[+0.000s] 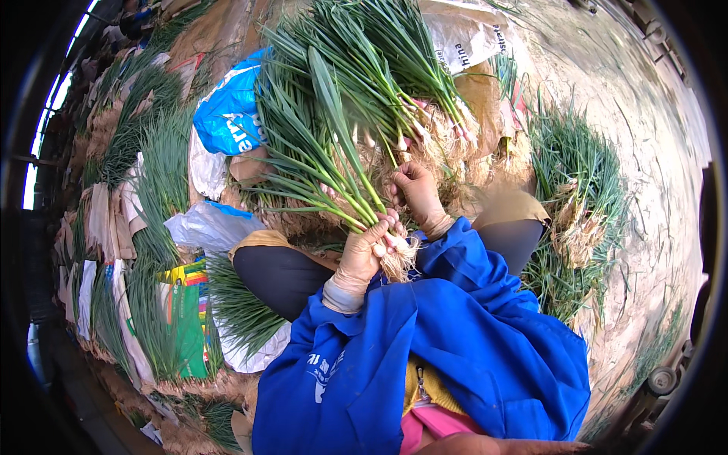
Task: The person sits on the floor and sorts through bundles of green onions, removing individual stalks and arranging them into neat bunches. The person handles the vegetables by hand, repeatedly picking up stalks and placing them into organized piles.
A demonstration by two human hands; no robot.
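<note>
My left hand is closed round the lower stems of a small bunch of green garlic plants, just above their pale pink bulbs and stringy roots. The long leaves fan out to the upper left. My right hand, up and to the right of the left one, pinches a thin green leaf or stalk between thumb and fingertips. Both hands appear to wear thin, pale gloves. Beyond them lies a large heap of garlic plants, with bulbs and tangled roots towards me.
Blue plastic bag and crumpled white sack lie left of the heap. Rows of garlic plants with sacks between them stretch along the left. A loose pile of leaves and roots sits on the dirt floor at right.
</note>
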